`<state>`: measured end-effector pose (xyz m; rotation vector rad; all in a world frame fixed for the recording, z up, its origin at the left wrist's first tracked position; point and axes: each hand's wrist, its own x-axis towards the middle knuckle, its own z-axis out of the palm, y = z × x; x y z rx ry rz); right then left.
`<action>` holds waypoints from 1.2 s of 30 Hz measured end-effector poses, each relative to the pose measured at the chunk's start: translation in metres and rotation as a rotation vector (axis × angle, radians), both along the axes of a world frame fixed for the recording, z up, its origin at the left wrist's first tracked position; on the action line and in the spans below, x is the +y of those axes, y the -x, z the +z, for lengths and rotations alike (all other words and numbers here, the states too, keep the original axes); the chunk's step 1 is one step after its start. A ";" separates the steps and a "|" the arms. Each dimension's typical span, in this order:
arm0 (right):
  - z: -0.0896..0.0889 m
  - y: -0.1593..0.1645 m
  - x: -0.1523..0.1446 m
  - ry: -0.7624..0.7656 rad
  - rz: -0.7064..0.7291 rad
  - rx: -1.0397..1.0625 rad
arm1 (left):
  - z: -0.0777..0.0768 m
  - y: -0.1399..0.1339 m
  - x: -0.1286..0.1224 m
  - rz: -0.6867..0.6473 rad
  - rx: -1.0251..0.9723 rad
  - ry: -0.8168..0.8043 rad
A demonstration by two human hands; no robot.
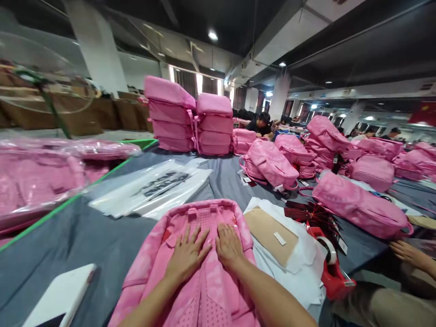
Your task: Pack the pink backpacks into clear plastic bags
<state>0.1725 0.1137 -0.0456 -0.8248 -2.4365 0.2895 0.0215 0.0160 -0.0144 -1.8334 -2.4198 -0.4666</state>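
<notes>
Hands (207,252) flat on pink backpack (204,272)

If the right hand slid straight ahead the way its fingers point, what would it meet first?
Likely the top edge of the pink backpack it is pressing on, near the small loops there. The right hand lies flat beside the left hand. Past that edge is bare grey table, though depth is unclear.

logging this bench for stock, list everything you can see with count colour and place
backpack: one, pink, flat under both hands
stacked backpacks: two piles, pink, far centre
loose backpacks: many, pink, right side
bagged backpacks: several, pink, left
plastic bags: a pile, clear, centre left
cardboard sheet: one, brown, on white paper
tape dispenser: one, red, right
co-worker's hand: one, far right
left hand: flat on backpack
right hand: flat on backpack
</notes>
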 end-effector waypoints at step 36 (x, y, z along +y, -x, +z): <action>0.027 0.302 0.176 0.241 0.337 -0.336 | -0.090 -0.003 0.029 -0.058 -0.076 -0.230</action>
